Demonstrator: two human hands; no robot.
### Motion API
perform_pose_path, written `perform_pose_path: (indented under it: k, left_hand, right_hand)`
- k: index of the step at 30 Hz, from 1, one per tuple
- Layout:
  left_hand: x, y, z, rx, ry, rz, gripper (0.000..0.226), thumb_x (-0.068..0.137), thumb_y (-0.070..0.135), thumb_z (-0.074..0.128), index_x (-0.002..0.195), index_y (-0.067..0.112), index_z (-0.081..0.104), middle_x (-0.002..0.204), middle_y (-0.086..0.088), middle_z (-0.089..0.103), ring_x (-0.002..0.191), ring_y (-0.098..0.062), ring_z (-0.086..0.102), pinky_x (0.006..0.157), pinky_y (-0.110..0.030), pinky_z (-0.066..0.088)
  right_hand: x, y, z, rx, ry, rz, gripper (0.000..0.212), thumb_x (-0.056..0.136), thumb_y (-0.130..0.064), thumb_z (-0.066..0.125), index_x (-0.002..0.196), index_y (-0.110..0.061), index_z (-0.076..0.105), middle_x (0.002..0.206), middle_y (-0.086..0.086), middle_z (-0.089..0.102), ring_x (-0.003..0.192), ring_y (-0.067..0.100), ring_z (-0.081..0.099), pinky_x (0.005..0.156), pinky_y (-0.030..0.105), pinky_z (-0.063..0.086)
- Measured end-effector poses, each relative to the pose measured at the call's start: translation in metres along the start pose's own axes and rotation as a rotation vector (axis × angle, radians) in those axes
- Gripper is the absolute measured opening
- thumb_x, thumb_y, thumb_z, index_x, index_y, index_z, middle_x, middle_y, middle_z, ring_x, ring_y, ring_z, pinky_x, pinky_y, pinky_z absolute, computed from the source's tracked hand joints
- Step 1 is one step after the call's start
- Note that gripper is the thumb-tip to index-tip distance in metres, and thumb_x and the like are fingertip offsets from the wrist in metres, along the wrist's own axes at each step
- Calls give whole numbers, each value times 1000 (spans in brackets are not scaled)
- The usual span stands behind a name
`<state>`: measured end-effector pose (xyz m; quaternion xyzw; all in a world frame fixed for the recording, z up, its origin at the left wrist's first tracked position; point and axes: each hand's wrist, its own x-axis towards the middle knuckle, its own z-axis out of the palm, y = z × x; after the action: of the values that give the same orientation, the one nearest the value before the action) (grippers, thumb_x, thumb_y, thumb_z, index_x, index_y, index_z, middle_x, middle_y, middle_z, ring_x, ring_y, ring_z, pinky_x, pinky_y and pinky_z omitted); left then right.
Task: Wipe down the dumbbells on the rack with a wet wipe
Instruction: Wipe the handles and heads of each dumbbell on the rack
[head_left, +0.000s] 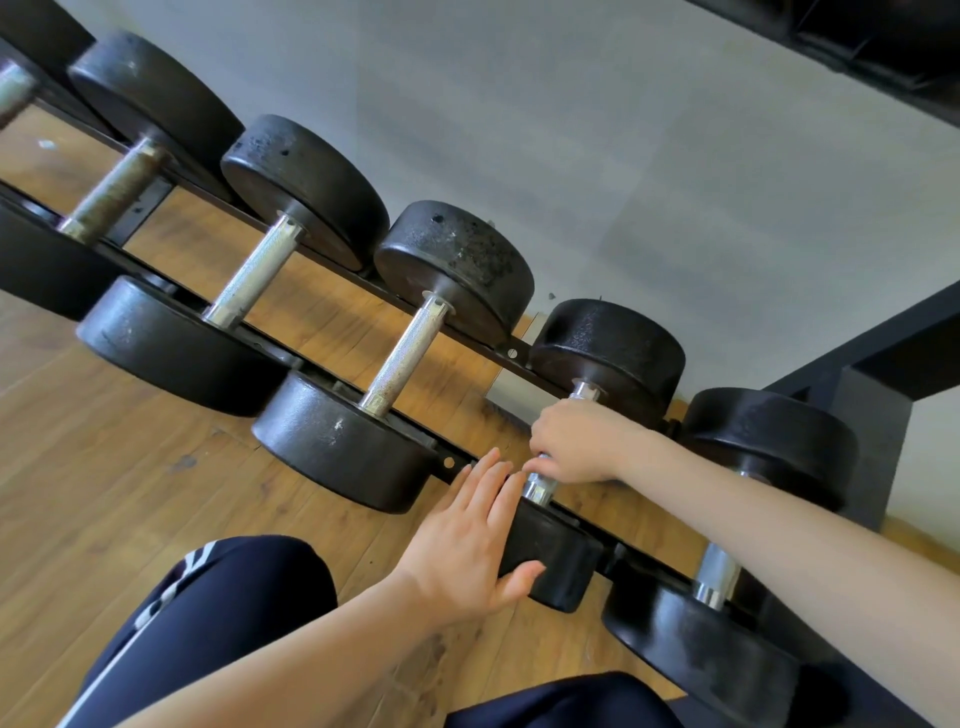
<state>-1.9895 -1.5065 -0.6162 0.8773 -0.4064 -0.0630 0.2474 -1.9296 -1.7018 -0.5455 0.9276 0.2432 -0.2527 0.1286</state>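
Head view: row of black dumbbells on a low black rack (457, 464), wood floor (130, 467), grey wall behind. Right hand (574, 441) curled around the chrome handle (540, 488) of the second dumbbell from the right (610, 348). Left hand (467, 535) flat, fingers straight, pressing that dumbbell's near head (558, 558). Wet wipe not visible; can't tell if it's inside the right fist.

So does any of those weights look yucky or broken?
Yes. The far-left dumbbell handle looks brown and rusty while the others are shiny, and one weight head has scuffed, chipped patches on top.
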Motion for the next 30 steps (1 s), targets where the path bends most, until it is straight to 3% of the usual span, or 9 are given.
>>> perform_pose_path:
  k: [4, 8, 10, 13, 16, 21, 23, 25, 30]
  left_hand:
    - [0, 0, 3, 41, 51, 36, 76, 89, 65, 36, 137, 6, 44, 137, -13, 55, 136, -30, 40, 99, -36, 40]
    - [1, 2, -1, -46, -30, -24, 90, 87, 72, 23, 151, 9, 28, 157, -10, 29, 144, -16, 0, 112, -36, 27]
    - [0, 2, -3, -48, -27, -25, 91, 87, 74, 18, 151, 10, 28, 157, -9, 29, 144, -15, -1, 112, -36, 28]
    - [-1, 0, 0, -29, -14, 9, 82, 93, 70, 23, 140, 5, 43, 143, -13, 49, 141, -26, 29, 100, -41, 44]
    - [-1, -1, 5, -8, 41, 13, 81, 94, 69, 24, 139, 5, 44, 141, -13, 51, 139, -28, 31, 98, -43, 46]
    - [-3, 8, -5, -9, -58, -46, 94, 80, 73, 12, 155, 15, 13, 162, -2, 11, 140, -9, -19, 117, -31, 13]
    - [-2, 10, -10, 24, -77, -26, 95, 77, 72, 7, 155, 17, 5, 163, 2, 3, 137, -6, -26, 116, -26, 2]
    - [-1, 10, -10, 25, -65, -15, 94, 80, 71, 12, 155, 15, 8, 163, 1, 5, 138, -7, -25, 113, -23, -2]
    - [-1, 5, -3, 9, 24, -7, 81, 87, 63, 36, 144, 6, 39, 149, -11, 42, 142, -21, 13, 106, -35, 30]
  right_hand:
    - [0, 12, 4, -93, 148, 47, 47, 100, -45, 29, 93, -18, 67, 88, -4, 65, 84, 9, 59, 88, 32, 48]
    - [-9, 3, 21, -67, 273, 101, 39, 100, -40, 35, 119, -20, 63, 118, -4, 62, 115, 11, 53, 115, 37, 20]
    - [-19, -10, 37, -58, 309, 41, 34, 100, -31, 41, 127, -19, 58, 128, -3, 57, 127, 14, 44, 116, 40, 12]
    - [-33, -18, 52, 179, 470, 25, 34, 87, -5, 62, 120, -11, 64, 125, 4, 61, 126, 20, 50, 111, 39, 26]
    - [-34, -27, 63, 462, 733, 262, 36, 78, 6, 69, 113, -4, 67, 116, 11, 66, 113, 24, 60, 94, 43, 51]
    - [-41, -56, 53, 1086, 1078, 827, 29, 97, -4, 46, 118, -8, 64, 116, -4, 61, 111, 6, 53, 88, 1, 37]
    - [-41, -57, 51, 1315, 1110, 1049, 29, 99, -9, 43, 119, -12, 64, 118, -4, 61, 112, 8, 53, 92, 9, 39]
    - [-37, -56, 51, 1547, 1132, 1203, 28, 99, -13, 44, 116, -17, 66, 121, 0, 62, 113, 16, 54, 99, 33, 45]
    - [-30, -56, 44, 1747, 1067, 1232, 28, 100, -20, 44, 122, -18, 62, 126, 4, 59, 115, 22, 54, 100, 43, 46]
